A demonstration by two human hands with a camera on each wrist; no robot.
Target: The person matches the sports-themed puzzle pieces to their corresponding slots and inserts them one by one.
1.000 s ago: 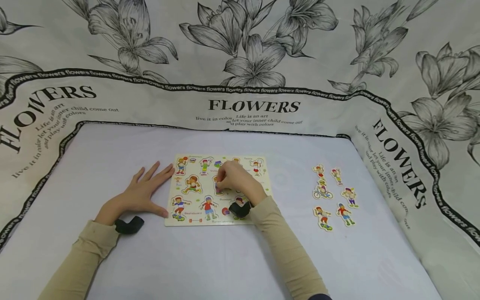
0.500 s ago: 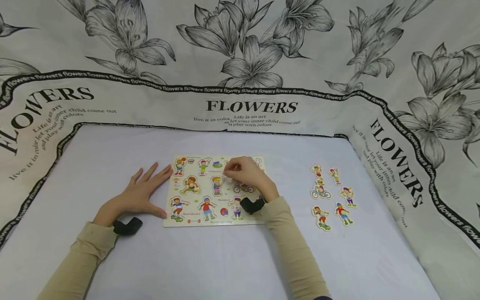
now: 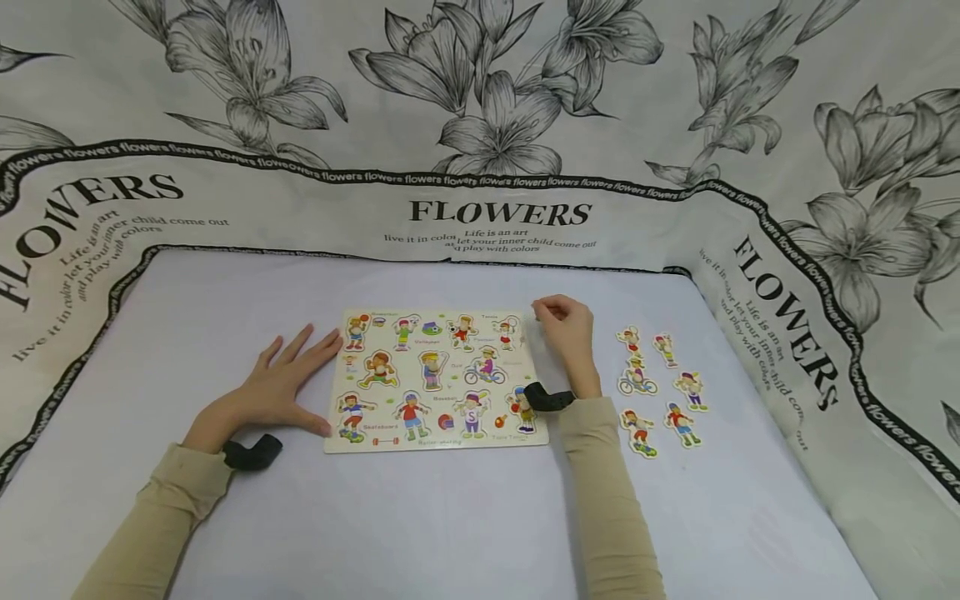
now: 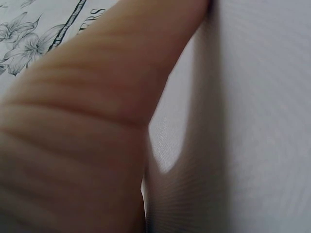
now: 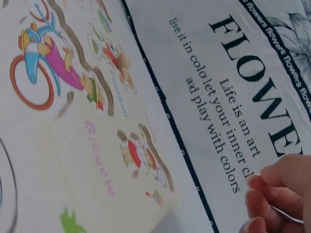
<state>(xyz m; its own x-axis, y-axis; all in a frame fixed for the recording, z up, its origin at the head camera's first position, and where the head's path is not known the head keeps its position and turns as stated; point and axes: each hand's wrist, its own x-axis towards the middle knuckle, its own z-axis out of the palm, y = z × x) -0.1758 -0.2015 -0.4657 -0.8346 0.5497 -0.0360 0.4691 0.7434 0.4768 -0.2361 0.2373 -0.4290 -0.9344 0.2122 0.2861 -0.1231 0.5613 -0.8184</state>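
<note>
A pale puzzle board [image 3: 408, 433] printed with sporting figures lies flat on the table. My left hand [image 3: 273, 392] spreads its fingers along the board's left side, with index fingertip and thumb right at the edge. Beyond the board's upper right corner is my right hand [image 3: 566, 333], fingers loosely curled and nothing showing between them. The right wrist view shows its fingertips [image 5: 255, 187] over the backdrop, and the bicycle figure [image 5: 41, 58] with a dark outline on the board. The golfer figure [image 3: 431, 371] sits mid-board. Only skin of my left hand [image 4: 92, 97] fills the left wrist view.
Several loose figure pieces lie to the right of the board, among them a cyclist [image 3: 637, 377], a skateboarder [image 3: 639, 433] and a roller skater [image 3: 683, 425]. A flower-printed cloth [image 3: 498, 217] rises behind the white tabletop [image 3: 420, 525]. Black wrist mounts [image 3: 252, 452] sit at both cuffs.
My right hand has left the golfer figure and moved right, past the board's edge, uncovering the figures beneath it. The left hand has stayed at the board's left side.
</note>
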